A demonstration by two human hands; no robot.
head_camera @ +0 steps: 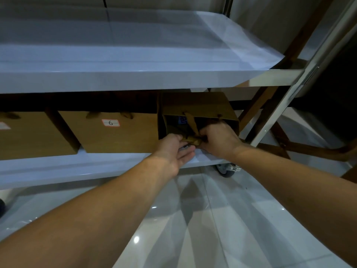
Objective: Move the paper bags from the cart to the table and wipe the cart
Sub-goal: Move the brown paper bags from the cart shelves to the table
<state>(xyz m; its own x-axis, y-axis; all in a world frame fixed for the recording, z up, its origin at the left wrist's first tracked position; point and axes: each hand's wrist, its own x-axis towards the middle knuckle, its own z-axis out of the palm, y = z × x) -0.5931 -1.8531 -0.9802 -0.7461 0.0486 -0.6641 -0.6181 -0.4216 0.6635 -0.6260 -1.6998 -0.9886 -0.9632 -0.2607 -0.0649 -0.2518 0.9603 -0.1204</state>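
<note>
hands on rightmost paper bag, lower cart shelf.
head view: bag tipped, open mouth facing person, straight ahead of both hands; right hand curls round handles, left hand beside it, fingers mostly straight under them; bag 6 sits left.

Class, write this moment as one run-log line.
stage: lifting bags off cart | right hand: grips bag handle | left hand: touches rightmost bag | bag 6: on lower shelf
</note>
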